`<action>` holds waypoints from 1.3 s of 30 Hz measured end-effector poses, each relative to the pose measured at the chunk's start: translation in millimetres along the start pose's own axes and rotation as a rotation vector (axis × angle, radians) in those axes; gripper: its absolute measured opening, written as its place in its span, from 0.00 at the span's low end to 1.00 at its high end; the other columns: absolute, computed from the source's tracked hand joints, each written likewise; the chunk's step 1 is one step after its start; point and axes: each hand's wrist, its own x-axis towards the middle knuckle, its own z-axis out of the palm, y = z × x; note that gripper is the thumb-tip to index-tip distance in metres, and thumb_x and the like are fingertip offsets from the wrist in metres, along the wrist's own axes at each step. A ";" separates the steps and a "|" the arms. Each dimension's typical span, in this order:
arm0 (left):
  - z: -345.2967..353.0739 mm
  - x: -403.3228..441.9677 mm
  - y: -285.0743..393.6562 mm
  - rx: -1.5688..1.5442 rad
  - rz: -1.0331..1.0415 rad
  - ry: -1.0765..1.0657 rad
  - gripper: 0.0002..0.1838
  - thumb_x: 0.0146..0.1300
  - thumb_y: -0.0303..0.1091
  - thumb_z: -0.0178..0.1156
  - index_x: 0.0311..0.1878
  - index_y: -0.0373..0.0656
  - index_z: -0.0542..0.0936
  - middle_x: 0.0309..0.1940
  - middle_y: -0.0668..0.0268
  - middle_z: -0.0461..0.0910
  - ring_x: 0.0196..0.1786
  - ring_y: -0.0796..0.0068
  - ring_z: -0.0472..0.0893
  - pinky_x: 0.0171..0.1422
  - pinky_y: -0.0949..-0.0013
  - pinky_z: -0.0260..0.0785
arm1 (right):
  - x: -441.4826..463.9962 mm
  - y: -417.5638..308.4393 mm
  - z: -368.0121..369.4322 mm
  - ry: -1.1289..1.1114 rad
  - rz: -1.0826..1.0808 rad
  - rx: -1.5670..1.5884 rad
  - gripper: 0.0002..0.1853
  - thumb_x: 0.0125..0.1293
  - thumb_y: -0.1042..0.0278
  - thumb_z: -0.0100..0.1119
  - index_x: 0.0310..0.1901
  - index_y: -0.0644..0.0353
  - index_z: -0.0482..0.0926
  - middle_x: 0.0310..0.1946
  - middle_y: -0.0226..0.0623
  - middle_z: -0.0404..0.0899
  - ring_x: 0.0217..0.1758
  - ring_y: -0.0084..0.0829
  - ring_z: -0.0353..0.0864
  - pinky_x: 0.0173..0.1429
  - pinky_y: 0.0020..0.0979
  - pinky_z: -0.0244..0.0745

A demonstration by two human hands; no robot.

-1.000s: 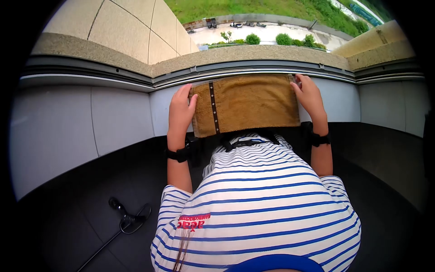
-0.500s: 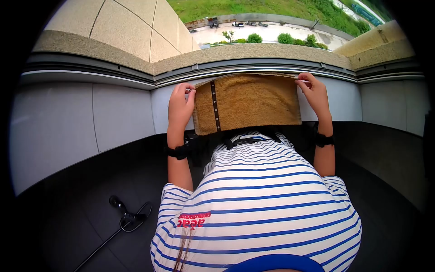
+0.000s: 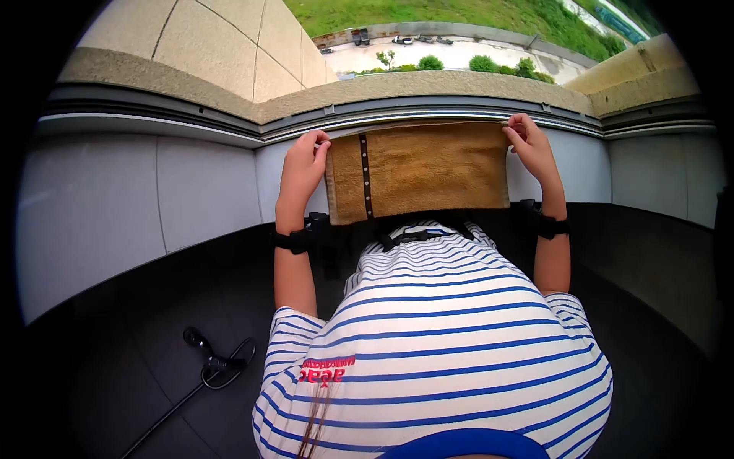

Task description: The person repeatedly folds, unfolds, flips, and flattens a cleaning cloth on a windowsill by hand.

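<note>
A brown towel (image 3: 436, 168) with a dark dotted stripe near its left side is spread across the white window ledge, its near edge reaching my waist. My left hand (image 3: 304, 164) pinches the towel's far left corner between thumb and fingers. At the far right corner, my right hand (image 3: 532, 149) grips the cloth in the same way. The far edge runs nearly straight between both hands, close to the window track. Each wrist wears a black band.
A metal window track (image 3: 428, 111) runs behind the ledge (image 3: 562, 172), with a rough outer sill and a drop to greenery and a road beyond. A black cable or rod with a handle (image 3: 218, 367) lies at lower left on the dark floor.
Both hands have shifted slightly away from me and a little outward. The towel's far edge is pulled straighter, and its near edge has risen slightly.
</note>
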 end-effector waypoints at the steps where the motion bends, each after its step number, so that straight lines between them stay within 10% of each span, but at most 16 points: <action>1: 8.5 7.6 -11.0 0.112 0.108 0.037 0.07 0.68 0.28 0.61 0.46 0.36 0.79 0.38 0.61 0.79 0.35 0.73 0.79 0.41 0.70 0.72 | 4.3 8.4 5.7 0.003 0.001 -0.001 0.06 0.72 0.70 0.59 0.44 0.60 0.74 0.34 0.28 0.81 0.35 0.20 0.79 0.38 0.25 0.74; 6: 16.5 10.0 -11.5 0.213 0.217 0.099 0.11 0.64 0.29 0.65 0.47 0.35 0.80 0.39 0.58 0.78 0.32 0.64 0.78 0.41 0.64 0.72 | 1.5 -13.8 20.0 0.127 -0.089 -0.300 0.14 0.68 0.61 0.64 0.49 0.60 0.78 0.38 0.40 0.85 0.37 0.34 0.85 0.41 0.33 0.78; 30: 0.1 -8.7 -12.4 0.125 0.064 0.115 0.10 0.65 0.31 0.62 0.45 0.38 0.85 0.42 0.54 0.86 0.42 0.58 0.85 0.46 0.64 0.76 | -0.9 -16.8 24.4 0.171 -0.169 -0.426 0.16 0.68 0.55 0.64 0.39 0.62 0.82 0.35 0.41 0.83 0.34 0.39 0.83 0.38 0.36 0.75; 39: 15.8 -6.9 -14.0 0.221 0.047 0.089 0.12 0.58 0.32 0.70 0.43 0.38 0.82 0.38 0.61 0.78 0.32 0.71 0.76 0.40 0.67 0.73 | 3.5 -8.7 30.5 0.111 -0.223 -0.417 0.18 0.72 0.55 0.59 0.37 0.65 0.80 0.32 0.48 0.82 0.35 0.46 0.81 0.40 0.41 0.74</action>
